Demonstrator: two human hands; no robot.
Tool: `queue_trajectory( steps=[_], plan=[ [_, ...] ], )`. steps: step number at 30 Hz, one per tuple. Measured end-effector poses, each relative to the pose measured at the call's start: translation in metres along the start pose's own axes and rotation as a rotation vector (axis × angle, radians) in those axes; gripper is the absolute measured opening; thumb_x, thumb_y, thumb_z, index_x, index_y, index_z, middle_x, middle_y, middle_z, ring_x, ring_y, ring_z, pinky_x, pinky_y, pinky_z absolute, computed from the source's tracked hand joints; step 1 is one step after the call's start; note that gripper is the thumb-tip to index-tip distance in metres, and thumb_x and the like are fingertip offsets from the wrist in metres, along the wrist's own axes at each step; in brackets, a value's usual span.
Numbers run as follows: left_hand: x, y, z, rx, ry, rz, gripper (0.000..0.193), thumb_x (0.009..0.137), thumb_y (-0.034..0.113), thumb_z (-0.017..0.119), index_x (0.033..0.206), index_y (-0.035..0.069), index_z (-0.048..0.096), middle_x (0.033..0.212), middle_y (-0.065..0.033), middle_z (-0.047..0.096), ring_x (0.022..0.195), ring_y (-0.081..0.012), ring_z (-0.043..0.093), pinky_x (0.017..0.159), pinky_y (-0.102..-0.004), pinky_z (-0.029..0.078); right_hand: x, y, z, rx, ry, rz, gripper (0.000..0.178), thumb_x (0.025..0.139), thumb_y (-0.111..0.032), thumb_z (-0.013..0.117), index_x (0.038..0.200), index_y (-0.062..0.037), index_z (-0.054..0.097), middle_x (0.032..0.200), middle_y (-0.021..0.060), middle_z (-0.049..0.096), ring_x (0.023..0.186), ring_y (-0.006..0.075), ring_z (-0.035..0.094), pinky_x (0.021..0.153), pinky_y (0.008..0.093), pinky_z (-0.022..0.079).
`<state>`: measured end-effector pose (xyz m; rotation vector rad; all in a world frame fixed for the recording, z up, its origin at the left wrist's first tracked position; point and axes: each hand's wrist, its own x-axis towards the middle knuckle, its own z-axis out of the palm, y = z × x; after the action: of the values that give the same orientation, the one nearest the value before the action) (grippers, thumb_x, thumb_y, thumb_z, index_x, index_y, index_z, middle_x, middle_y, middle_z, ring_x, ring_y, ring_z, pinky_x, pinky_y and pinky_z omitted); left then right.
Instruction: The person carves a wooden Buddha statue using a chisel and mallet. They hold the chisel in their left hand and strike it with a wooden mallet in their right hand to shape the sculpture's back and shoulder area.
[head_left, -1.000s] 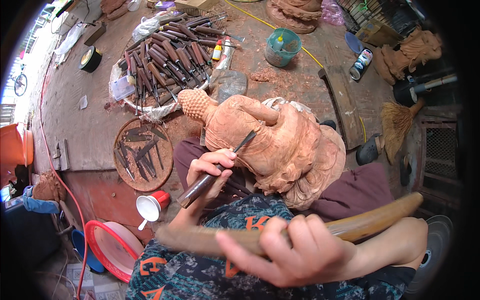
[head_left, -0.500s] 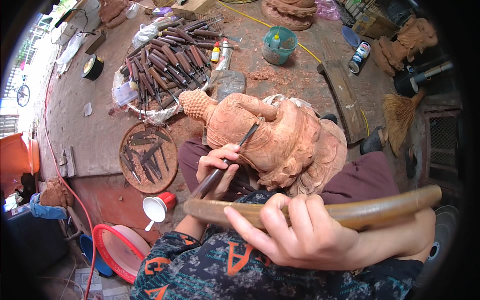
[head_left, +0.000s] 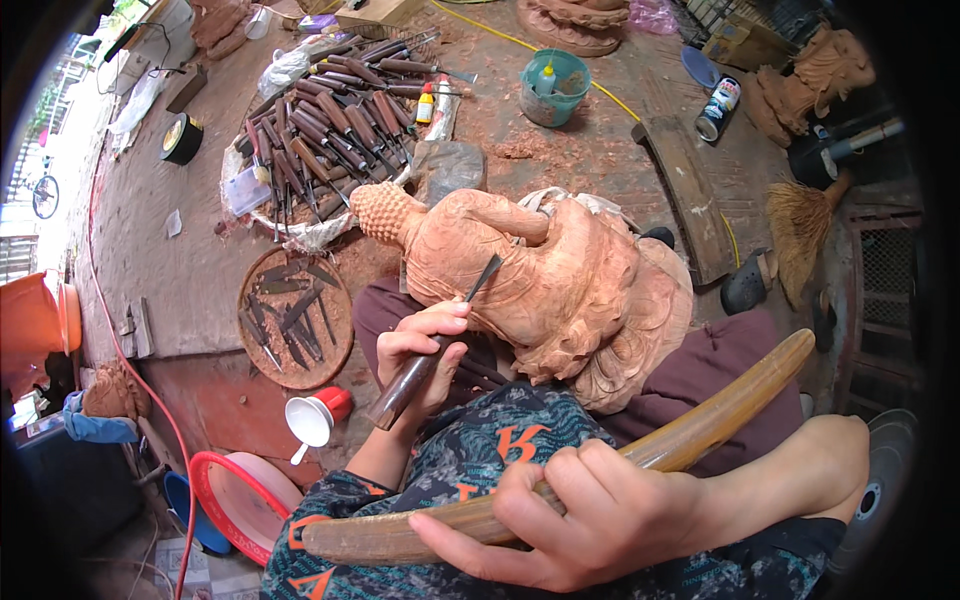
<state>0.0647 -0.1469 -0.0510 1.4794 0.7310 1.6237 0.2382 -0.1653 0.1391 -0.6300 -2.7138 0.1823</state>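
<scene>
A carved reddish wooden statue [head_left: 575,285] of a seated figure lies on its side across my lap, its knobbly head to the left. My left hand [head_left: 430,350] is closed around the dark handle of a wood chisel [head_left: 402,392]. The chisel's metal blade slants up to the right, with its tip at the statue's torso. My right hand [head_left: 590,510] grips a long, curved, brown wooden-looking striking stick [head_left: 725,410] near its middle, the index finger stretched along it. The stick's left end is below the chisel's butt, apart from it.
Beyond the statue lies a big heap of dark-handled chisels [head_left: 330,120]. A round board [head_left: 262,350] with loose blades sits at the left. Also around are a green bucket [head_left: 555,95], a plank [head_left: 685,200], a spray can [head_left: 718,108], a straw broom [head_left: 800,235] and a red-rimmed basin [head_left: 240,500].
My right hand has lowered the stick's left end away from the chisel's butt, down and left; its right end has tilted up. The chisel has shifted slightly left and down.
</scene>
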Motion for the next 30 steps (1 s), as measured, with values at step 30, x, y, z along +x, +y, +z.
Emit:
queue_trajectory(
  steps=[30],
  plan=[
    [0.006, -0.004, 0.004, -0.116, -0.023, -0.013, 0.030, 0.079, -0.005, 0.059, 0.092, 0.008, 0.035, 0.094, -0.0156, 0.055, 0.098, -0.0301, 0.054, 0.091, -0.0491, 0.039, -0.001, 0.006, 0.005, -0.355, -0.073, -0.021, 0.039, 0.081, -0.020, 0.051, 0.120, -0.0237, 0.054, 0.065, 0.0024, 0.038, 0.046, 0.0095, 0.032, 0.040, 0.0210, 0.027]
  ],
)
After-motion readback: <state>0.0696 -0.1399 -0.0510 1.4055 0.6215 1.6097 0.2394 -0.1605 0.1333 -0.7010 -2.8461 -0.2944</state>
